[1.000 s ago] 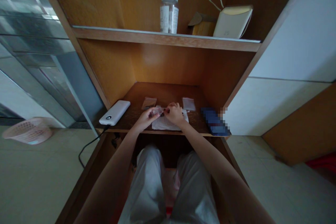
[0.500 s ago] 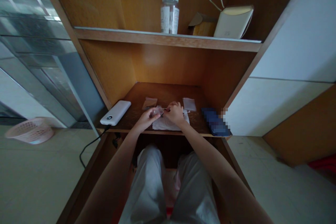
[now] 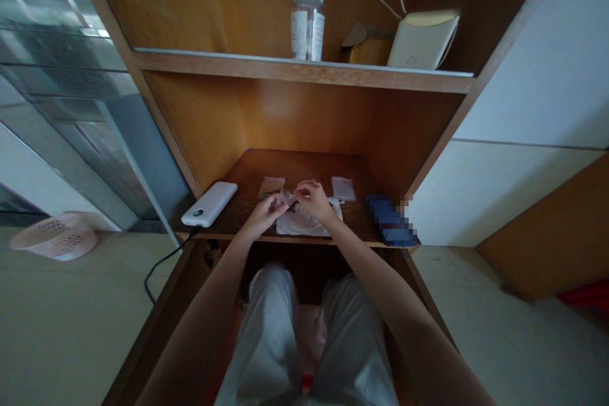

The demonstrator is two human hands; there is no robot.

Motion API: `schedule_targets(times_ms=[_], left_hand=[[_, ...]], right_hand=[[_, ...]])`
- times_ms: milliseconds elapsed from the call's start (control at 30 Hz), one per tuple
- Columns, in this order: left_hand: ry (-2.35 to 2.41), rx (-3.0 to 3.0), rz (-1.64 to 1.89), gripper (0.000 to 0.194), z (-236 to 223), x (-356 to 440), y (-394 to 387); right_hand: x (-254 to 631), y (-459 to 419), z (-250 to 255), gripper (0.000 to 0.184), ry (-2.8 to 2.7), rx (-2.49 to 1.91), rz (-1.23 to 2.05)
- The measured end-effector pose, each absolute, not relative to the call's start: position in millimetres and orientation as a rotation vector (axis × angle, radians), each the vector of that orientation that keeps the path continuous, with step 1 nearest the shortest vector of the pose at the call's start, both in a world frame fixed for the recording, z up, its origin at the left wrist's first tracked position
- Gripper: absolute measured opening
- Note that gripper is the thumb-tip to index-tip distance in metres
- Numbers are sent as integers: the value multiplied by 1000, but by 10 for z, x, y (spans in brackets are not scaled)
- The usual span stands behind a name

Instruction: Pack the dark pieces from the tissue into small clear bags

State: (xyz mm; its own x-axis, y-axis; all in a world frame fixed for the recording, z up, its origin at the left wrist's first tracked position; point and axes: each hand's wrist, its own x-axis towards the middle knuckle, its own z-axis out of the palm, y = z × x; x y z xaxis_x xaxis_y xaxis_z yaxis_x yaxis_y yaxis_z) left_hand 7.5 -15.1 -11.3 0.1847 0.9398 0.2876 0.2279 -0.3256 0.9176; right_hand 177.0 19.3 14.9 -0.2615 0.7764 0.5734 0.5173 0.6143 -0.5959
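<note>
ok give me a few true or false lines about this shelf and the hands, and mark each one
1. The left hand holds a small clear bag, with the right hand close by. True.
2. The white power bank stands on the upper shelf beside the jar. False: it lies on the lower shelf, left of the hands, and only the jar is up there.
3. A white tissue lies under the hands. True.
4. The pink basket sits on the lower shelf. False: it is on the floor, left of the cabinet.
5. A black cable runs down from the power bank. True.
</note>
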Motion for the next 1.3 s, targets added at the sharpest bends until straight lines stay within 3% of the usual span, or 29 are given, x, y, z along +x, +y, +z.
schedule_targets(times_ms=[567, 867, 1033, 1300], left_hand=[[1138, 1639, 1284, 47, -43, 79, -202], [1147, 1624, 1292, 46, -73, 68, -181], [1105, 1608, 1262, 47, -54, 85, -193], [1160, 1612, 1240, 48, -72, 72, -177]], right_hand=[[1548, -4, 116, 27, -2323, -1397, 142], [1608, 86, 101, 14, -2048, -1405, 184], [1703, 160, 238, 14, -1772, -1252, 238], [1723, 156, 291, 13, -1983, -1028, 300]])
